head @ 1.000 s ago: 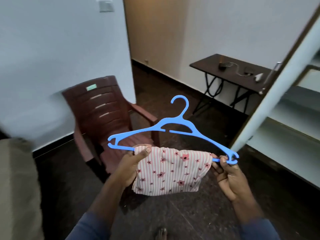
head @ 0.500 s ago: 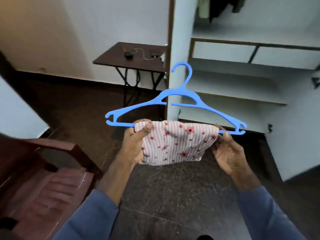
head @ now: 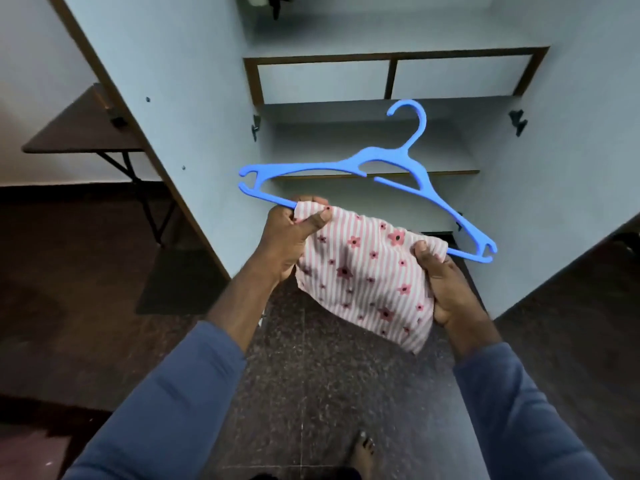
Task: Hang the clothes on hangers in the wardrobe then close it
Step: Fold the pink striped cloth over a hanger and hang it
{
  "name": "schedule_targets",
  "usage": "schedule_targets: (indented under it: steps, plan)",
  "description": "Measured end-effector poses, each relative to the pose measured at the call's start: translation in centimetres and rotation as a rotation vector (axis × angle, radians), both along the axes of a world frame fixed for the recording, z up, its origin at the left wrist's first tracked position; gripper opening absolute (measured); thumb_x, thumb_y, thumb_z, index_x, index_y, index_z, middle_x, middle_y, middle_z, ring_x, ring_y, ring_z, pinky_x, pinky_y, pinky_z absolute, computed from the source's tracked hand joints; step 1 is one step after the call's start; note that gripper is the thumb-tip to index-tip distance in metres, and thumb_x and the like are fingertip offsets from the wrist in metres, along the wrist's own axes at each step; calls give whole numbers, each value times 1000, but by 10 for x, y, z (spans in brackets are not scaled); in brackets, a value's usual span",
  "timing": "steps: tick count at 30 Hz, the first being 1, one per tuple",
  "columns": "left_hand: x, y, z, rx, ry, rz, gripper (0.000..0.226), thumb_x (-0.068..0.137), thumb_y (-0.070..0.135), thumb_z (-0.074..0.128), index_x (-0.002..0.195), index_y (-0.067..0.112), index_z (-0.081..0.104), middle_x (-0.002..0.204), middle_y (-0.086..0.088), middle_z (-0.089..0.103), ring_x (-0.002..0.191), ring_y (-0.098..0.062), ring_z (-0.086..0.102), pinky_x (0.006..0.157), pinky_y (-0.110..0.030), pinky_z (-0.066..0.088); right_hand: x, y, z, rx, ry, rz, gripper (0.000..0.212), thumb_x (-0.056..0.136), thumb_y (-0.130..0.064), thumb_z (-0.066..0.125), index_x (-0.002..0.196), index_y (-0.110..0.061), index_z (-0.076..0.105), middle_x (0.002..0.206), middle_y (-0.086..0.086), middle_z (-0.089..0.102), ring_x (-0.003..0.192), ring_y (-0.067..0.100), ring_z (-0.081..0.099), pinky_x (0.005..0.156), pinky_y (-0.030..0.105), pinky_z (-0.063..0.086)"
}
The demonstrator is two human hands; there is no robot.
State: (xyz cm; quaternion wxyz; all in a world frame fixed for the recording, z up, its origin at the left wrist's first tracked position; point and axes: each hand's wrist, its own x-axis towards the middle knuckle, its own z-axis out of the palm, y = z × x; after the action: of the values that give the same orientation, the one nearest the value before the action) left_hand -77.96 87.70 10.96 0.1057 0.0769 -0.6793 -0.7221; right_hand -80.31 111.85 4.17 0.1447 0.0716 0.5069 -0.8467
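A blue plastic hanger (head: 391, 159) is held out in front of the open wardrobe (head: 381, 109), tilted with its right end lower. A pink striped garment with red flowers (head: 367, 271) is folded over the hanger's bottom bar. My left hand (head: 287, 237) grips the bar and the cloth at the left end, thumb on top of the fabric. At the right end my right hand (head: 446, 285) pinches the cloth's edge against the bar. Dark clothes (head: 277, 1) hang at the wardrobe's top, mostly cut off.
The left wardrobe door (head: 166, 116) stands open toward me; the right door (head: 571, 168) is open too. Pale shelves (head: 374, 133) fill the lower wardrobe. A dark folding table (head: 76, 129) stands behind the left door. My bare foot (head: 362, 452) is on the speckled floor.
The view has swung right, from the chair to squarely facing the wardrobe. The hanger with the garment came along and now tilts down to the right. Both hands keep their hold.
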Motion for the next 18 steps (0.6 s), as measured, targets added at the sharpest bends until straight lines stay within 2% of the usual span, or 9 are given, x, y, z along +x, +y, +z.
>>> schedule_targets:
  steps: [1,3,6,10,11,13,15,17,18]
  plan:
    - [-15,4,1,3,-12,5,14,84,2,72,93,12,68,89,-2,69,83,-8,67,79,-21,51,-15,5,2,-46,0,-16,16,88,-18,63,95,-11,76,98,9,76,91,21,73,81,40,61]
    - [-35,6,3,8,-45,39,14,84,9,74,96,14,70,94,-2,72,85,-7,69,79,-21,53,-39,7,8,-113,-3,-16,17,86,-16,63,99,-9,73,99,10,76,92,22,73,76,40,61]
    - [-73,-1,2,22,-69,52,19,83,17,77,101,17,69,100,-1,74,93,-10,70,83,-25,55,-88,3,14,-133,29,-80,34,84,-16,72,115,-5,62,109,15,71,103,29,68,85,45,56]
    - [-121,-28,-13,9,-126,-174,41,75,21,81,113,15,66,113,-4,72,106,-19,68,91,-32,55,-147,-5,33,-142,94,-101,19,87,-11,65,105,-8,64,94,9,75,87,21,72,76,37,59]
    - [-137,-36,-19,-71,-161,-221,42,75,20,80,114,14,66,111,-3,73,104,-17,69,87,-30,55,-165,-7,41,-129,126,-104,18,84,-11,66,102,-8,65,93,7,75,86,20,72,77,37,59]
    - [-164,-52,-33,-291,-260,-303,33,82,8,77,113,7,66,101,-3,74,87,-11,72,71,-22,56,-194,-11,53,-73,196,-122,29,73,-18,78,98,-9,68,94,7,74,87,20,71,83,38,58]
    - [-199,-70,-45,-470,-326,-362,17,85,-4,68,99,6,66,91,-12,72,75,-18,71,59,-21,51,-224,-12,63,-20,203,-147,39,66,-23,84,99,-9,68,97,10,73,90,22,70,85,40,58]
    - [-238,-81,-42,-494,-272,-322,20,83,-2,67,92,15,66,92,-12,72,84,-24,68,69,-27,52,-259,-15,75,-48,218,-146,37,77,-20,74,110,-5,64,99,12,73,91,24,71,79,40,59]
    - [-251,-83,-36,-392,-216,-275,22,80,4,69,96,19,66,96,-7,72,91,-21,67,77,-29,51,-275,-18,81,-46,234,-137,36,83,-18,69,116,-4,60,101,12,73,93,25,71,77,40,59]
